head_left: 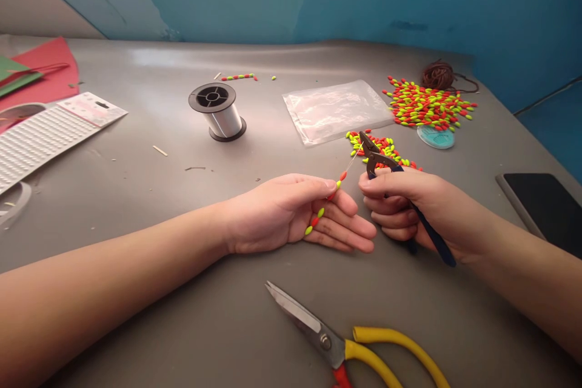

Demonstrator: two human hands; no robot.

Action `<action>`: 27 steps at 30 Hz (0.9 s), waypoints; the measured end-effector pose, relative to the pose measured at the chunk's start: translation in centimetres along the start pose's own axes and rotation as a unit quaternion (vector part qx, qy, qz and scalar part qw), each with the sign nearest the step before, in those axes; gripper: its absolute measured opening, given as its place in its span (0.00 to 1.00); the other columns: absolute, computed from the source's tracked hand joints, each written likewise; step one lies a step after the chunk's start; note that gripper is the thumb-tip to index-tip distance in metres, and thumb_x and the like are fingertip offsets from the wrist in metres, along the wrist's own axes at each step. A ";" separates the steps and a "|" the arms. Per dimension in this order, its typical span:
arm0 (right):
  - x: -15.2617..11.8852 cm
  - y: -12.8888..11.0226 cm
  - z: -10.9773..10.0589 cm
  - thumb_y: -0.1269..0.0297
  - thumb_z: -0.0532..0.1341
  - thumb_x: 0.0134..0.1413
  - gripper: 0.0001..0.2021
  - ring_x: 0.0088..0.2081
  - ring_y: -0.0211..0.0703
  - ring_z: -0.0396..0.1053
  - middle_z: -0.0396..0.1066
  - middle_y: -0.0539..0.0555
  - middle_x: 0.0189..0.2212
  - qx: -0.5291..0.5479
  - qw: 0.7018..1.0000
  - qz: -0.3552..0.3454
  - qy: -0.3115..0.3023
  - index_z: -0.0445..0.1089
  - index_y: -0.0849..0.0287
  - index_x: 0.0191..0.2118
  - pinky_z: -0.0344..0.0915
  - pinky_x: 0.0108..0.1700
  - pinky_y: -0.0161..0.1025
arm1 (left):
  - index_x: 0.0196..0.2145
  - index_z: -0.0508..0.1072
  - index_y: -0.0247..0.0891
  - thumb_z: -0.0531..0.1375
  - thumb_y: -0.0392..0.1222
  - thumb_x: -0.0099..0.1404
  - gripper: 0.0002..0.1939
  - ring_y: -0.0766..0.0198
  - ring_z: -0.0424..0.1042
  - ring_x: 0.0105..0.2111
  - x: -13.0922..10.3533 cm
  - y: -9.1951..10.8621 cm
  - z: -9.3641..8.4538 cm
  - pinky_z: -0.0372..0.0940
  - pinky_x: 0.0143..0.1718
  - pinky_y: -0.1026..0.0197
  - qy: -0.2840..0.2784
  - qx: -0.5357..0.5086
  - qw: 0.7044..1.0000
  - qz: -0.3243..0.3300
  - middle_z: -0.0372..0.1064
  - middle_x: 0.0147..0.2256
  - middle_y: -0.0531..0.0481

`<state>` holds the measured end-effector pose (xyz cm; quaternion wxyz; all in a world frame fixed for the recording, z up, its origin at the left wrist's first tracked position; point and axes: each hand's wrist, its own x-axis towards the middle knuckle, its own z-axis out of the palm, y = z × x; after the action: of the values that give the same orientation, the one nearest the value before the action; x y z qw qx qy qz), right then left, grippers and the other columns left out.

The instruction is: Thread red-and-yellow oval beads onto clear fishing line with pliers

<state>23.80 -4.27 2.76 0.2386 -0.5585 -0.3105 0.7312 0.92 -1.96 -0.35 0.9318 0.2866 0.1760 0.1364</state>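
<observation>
My left hand (pixel 291 212) lies palm up and pinches a short string of red and yellow-green oval beads (pixel 321 213) between thumb and forefinger, its other fingers stretched out. A thin line runs up from the top bead to the jaws of the pliers (pixel 375 154). My right hand (pixel 404 200) is wrapped round the dark blue handles of these pliers, jaws pointing up and left. Just behind the jaws lies a small pile of loose beads (pixel 388 150), partly covered by the pliers and my hand.
A spool of clear line (pixel 226 121) stands behind my left hand. Scissors with yellow handles (pixel 325 339) lie in front. Further back are a clear plastic bag (pixel 336 109), a bigger bead heap (pixel 430 103), brown yarn (pixel 437 75) and a round teal-lidded piece (pixel 436 138). A phone (pixel 545 206) rests right.
</observation>
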 end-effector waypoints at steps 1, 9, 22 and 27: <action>0.0 0.0 0.0 0.60 0.67 0.57 0.24 0.20 0.31 0.34 0.41 0.41 0.19 0.003 1.000 -0.001 0.001 0.49 0.55 0.23 0.34 0.20 0.34 | 0.42 0.79 0.32 0.53 0.45 0.79 0.18 0.47 0.83 0.51 0.0 0.0 0.0 0.69 0.63 0.43 -0.002 0.002 1.000 0.001 0.82 0.49 0.30; -0.1 0.1 0.1 0.59 0.66 0.60 0.22 0.21 0.31 0.33 0.41 0.41 0.20 0.009 1.000 -0.009 -0.004 0.50 0.55 0.25 0.34 0.20 0.34 | 0.40 0.78 0.33 0.55 0.45 0.79 0.16 0.46 0.83 0.52 -0.2 0.1 -0.3 0.68 0.63 0.41 -0.020 0.013 1.000 0.009 0.81 0.51 0.29; 0.0 0.2 0.0 0.57 0.64 0.61 0.24 0.21 0.31 0.33 0.41 0.42 0.20 0.004 1.000 -0.010 0.000 0.48 0.54 0.23 0.33 0.22 0.37 | 0.38 0.75 0.34 0.52 0.45 0.80 0.17 0.45 0.83 0.52 -0.2 0.2 -0.2 0.69 0.63 0.41 -0.033 0.022 0.999 0.012 0.82 0.50 0.29; -0.6 -0.1 0.2 0.57 0.61 0.67 0.24 0.22 0.32 0.32 0.40 0.43 0.22 0.009 1.000 -0.001 0.006 0.48 0.55 0.24 0.33 0.24 0.38 | 0.35 0.73 0.36 0.45 0.40 0.82 0.21 0.51 0.84 0.49 -0.5 0.6 1.4 0.69 0.62 0.45 0.045 0.040 0.998 -0.008 0.84 0.46 0.37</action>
<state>23.72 -4.65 3.24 0.2460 -0.5602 -0.3029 0.7307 0.89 -2.33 1.22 0.9117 0.3157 0.2257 0.1349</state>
